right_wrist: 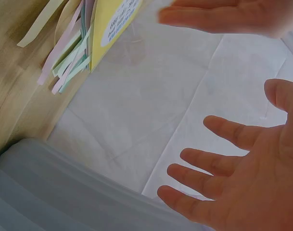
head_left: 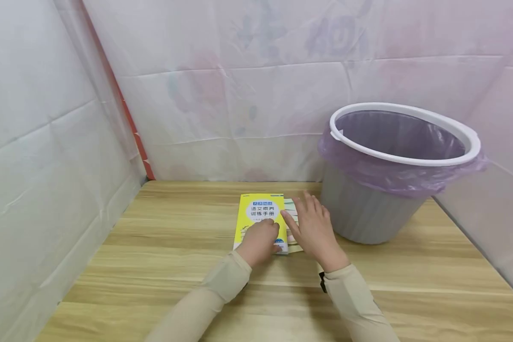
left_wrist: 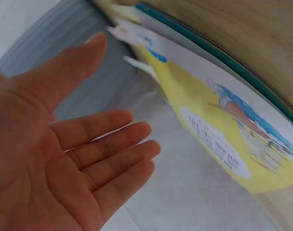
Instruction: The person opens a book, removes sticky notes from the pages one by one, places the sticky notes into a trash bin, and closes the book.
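A yellow-covered book (head_left: 261, 203) lies on the wooden table, its title printed in a pale oval. Under it, thin green and white edges of more books (left_wrist: 218, 57) show in the left wrist view. Pastel paper strips (right_wrist: 69, 62) stick out from the book's right side. My left hand (head_left: 260, 241) hovers over the lower part of the yellow cover, fingers loosely bent, gripping nothing. To the right of the book is my right hand (head_left: 314, 228), above the strips, its fingers spread and its palm bare in the right wrist view.
A grey trash bin (head_left: 363, 209) stands on the table just right of my right hand. A purple bag (head_left: 380, 178) lines it, folded over under a white rim ring (head_left: 403, 109). White sheeting (head_left: 239, 104) hangs behind the table and along both sides.
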Demonstrator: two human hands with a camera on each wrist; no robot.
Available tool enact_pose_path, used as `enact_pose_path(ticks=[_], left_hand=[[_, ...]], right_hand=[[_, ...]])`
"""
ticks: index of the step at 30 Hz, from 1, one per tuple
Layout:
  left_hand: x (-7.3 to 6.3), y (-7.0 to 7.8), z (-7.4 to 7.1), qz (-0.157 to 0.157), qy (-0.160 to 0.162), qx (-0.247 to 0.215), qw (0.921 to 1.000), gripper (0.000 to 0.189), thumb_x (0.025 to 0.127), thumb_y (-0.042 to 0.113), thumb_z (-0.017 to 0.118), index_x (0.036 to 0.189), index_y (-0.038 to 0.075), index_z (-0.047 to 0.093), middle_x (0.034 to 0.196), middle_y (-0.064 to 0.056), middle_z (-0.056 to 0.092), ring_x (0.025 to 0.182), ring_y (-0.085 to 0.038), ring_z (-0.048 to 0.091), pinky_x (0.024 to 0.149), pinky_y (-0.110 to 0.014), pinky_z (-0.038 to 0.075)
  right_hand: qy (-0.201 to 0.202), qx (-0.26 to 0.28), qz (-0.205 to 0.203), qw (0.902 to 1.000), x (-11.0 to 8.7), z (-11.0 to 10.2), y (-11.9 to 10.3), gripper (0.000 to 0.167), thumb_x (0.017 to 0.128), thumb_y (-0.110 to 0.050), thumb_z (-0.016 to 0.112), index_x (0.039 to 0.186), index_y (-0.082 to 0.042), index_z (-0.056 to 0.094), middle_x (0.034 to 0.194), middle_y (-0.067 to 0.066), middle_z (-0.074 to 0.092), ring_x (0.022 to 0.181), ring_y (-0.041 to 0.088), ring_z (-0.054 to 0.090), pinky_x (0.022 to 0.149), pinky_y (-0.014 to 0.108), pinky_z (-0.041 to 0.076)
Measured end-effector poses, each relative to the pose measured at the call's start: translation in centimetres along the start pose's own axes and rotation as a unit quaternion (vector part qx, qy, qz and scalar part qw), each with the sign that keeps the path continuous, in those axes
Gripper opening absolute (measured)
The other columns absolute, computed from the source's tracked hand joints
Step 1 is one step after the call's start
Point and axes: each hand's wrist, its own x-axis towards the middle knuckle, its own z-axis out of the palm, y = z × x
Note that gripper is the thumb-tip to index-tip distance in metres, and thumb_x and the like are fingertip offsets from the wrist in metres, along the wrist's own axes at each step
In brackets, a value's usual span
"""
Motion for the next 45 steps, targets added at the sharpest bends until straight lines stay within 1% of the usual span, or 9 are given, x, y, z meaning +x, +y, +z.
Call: enact_pose_path(ticks=[3, 10, 22, 28, 32, 35, 37, 40, 45], left_hand=[[0.5, 0.4, 0.3, 0.018, -0.014, 0.014, 0.9996, 0.038, 0.076, 0.034, 0.081, 0.102, 0.008, 0.07, 0.087, -0.002, 0.064, 0.076, -0.013, 0.061, 0.067, -0.024, 0.054], [0.9, 1.0, 0.9, 0.038, -0.019, 0.046, 0.9981, 0.01, 0.084, 0.015, 0.072, 0.094, 0.012, 0.072, 0.082, -0.001, 0.067, 0.073, -0.013, 0.064, 0.059, -0.025, 0.055], [0.7, 0.6, 0.7, 0.024, -0.013, -0.029, 0.9992, 0.014, 0.092, 0.007, 0.063, 0.102, 0.01, 0.072, 0.076, -0.002, 0.069, 0.059, -0.009, 0.059, 0.052, -0.022, 0.051], [0.5, 0.2, 0.4, 0.017, 0.002, -0.06, 0.998, 0.026, 0.091, -0.001, 0.059, 0.113, 0.009, 0.068, 0.087, -0.006, 0.07, 0.068, -0.013, 0.063, 0.055, -0.025, 0.052], [0.5, -0.3, 0.0, -0.005, 0.026, -0.084, 0.9961, 0.033, 0.089, -0.005, 0.06, 0.117, 0.01, 0.069, 0.097, -0.006, 0.07, 0.083, -0.016, 0.067, 0.067, -0.025, 0.055], [0.2, -0.9, -0.4, -0.026, 0.053, -0.105, 0.9927, 0.032, 0.089, -0.004, 0.061, 0.118, 0.007, 0.068, 0.104, -0.007, 0.07, 0.092, -0.017, 0.067, 0.075, -0.025, 0.056], [-0.2, -1.3, -0.7, -0.041, 0.079, -0.119, 0.9888, 0.03, 0.09, -0.002, 0.059, 0.119, 0.004, 0.067, 0.108, -0.008, 0.069, 0.097, -0.019, 0.067, 0.08, -0.026, 0.056], [-1.0, -2.0, -1.1, -0.054, 0.137, -0.148, 0.9779, 0.029, 0.091, -0.001, 0.059, 0.119, 0.002, 0.066, 0.111, -0.01, 0.068, 0.102, -0.022, 0.066, 0.085, -0.029, 0.055], [-2.7, -3.4, -1.5, -0.082, 0.246, -0.187, 0.9476, 0.026, 0.088, -0.001, 0.064, 0.114, 0.0, 0.066, 0.107, -0.013, 0.068, 0.095, -0.025, 0.068, 0.08, -0.032, 0.057]], right_hand=[[0.0, 0.01, 0.001, 0.9999, 0.1, 0.0, -0.1, 0.06, 0.102, -0.045, 0.04, 0.142, -0.001, 0.041, 0.151, 0.03, 0.025, 0.136, 0.051, 0.024, 0.107, 0.067, 0.023], [-0.004, 0.015, 0.007, 0.9999, 0.2, 0.1, -0.3, 0.06, 0.102, -0.045, 0.039, 0.142, 0.0, 0.041, 0.151, 0.031, 0.024, 0.136, 0.051, 0.024, 0.106, 0.067, 0.023], [-0.015, 0.015, 0.008, 0.9997, 0.4, 0.4, -0.5, 0.058, 0.102, -0.044, 0.039, 0.138, 0.0, 0.045, 0.149, 0.032, 0.028, 0.135, 0.051, 0.027, 0.104, 0.068, 0.026], [-0.023, 0.009, 0.004, 0.9997, 0.3, 0.4, -0.2, 0.051, 0.103, -0.039, 0.039, 0.13, 0.002, 0.053, 0.139, 0.028, 0.044, 0.13, 0.046, 0.039, 0.099, 0.066, 0.034], [-0.046, -0.006, -0.013, 0.9988, 0.3, 0.4, -0.1, 0.031, 0.101, -0.022, 0.048, 0.105, 0.002, 0.065, 0.104, 0.019, 0.065, 0.101, 0.037, 0.061, 0.085, 0.057, 0.048], [-0.097, 0.003, -0.022, 0.995, 0.4, 0.8, 0.0, 0.019, 0.097, -0.009, 0.052, 0.092, 0.001, 0.068, 0.085, 0.013, 0.066, 0.08, 0.03, 0.064, 0.074, 0.049, 0.052], [-0.147, 0.023, -0.026, 0.9885, 0.4, 1.4, 0.0, 0.019, 0.095, -0.006, 0.052, 0.095, 0.002, 0.068, 0.09, 0.016, 0.067, 0.086, 0.031, 0.064, 0.08, 0.049, 0.052], [-0.216, 0.044, -0.068, 0.9731, 0.5, 2.3, 0.1, 0.015, 0.092, -0.001, 0.052, 0.094, 0.005, 0.065, 0.117, 0.025, 0.063, 0.111, 0.041, 0.059, 0.093, 0.051, 0.048], [-0.285, 0.053, -0.095, 0.9524, 0.2, 3.3, 0.0, 0.012, 0.091, 0.0, 0.057, 0.079, -0.003, 0.054, 0.132, 0.031, 0.052, 0.123, 0.049, 0.047, 0.1, 0.057, 0.041]])
